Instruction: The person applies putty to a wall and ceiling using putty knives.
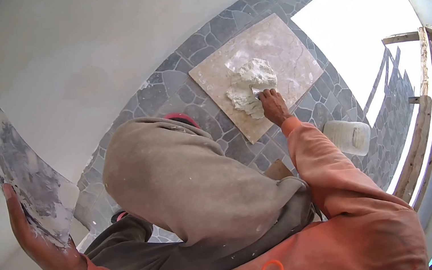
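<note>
At the left, my left hand [46, 252] is closed on a plastering trowel [33, 179], a flat grey plate smeared with white plaster and tilted up beside the wall. Its handle is hidden behind the plate. My right hand [274, 105] reaches forward to a heap of wet white plaster [254, 77] and grips a small putty knife [256, 93]. Only a bit of that tool shows, its blade at the heap. Beneath the plaster lies a square beige board [294, 54], dusted with white, on the stone floor.
A pale wall [96, 46] runs along the left and top. Near my right forearm stands a whitish plastic container [348, 138]. Wooden scaffold poles [425, 109] rise at the right, by a brightly sunlit patch of floor. My bent knee [138, 154] is between my hands.
</note>
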Demonstrator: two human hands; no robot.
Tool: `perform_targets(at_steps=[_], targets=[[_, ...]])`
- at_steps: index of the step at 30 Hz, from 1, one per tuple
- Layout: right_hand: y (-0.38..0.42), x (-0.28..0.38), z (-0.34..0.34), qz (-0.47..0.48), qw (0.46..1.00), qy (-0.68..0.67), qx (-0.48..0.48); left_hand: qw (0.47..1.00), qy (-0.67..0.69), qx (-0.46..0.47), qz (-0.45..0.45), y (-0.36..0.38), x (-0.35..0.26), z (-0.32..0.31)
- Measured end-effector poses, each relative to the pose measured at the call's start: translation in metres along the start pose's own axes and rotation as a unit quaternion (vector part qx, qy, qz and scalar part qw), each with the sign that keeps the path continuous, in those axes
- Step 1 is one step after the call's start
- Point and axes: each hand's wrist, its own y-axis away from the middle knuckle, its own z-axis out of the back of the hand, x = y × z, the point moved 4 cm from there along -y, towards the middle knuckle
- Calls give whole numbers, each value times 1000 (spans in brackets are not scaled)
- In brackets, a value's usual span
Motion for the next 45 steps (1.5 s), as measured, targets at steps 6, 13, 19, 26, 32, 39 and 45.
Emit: perform_targets(at_steps=[6,13,19,26,32,39,45], targets=[[-15,6,15,89,994,10,62,987,125,-34,92,-1,-4,-4],[-24,18,-3,94,987,25,127,1000,20,-6,-11,1,-7,5],[-40,30,-3,108,988,81,74,994,96,-34,48,1,-3,3],[-44,30,9,102,987,62,104,992,99,-44,57,2,0,7],[-53,40,23,94,974,78,189,991,97,-59,73,2,-4,7],[-48,37,7,89,976,99,171,988,108,-61,89,2,-8,5],[-56,69,13,135,982,118,66,983,145,-60,93,1,-11,1]])
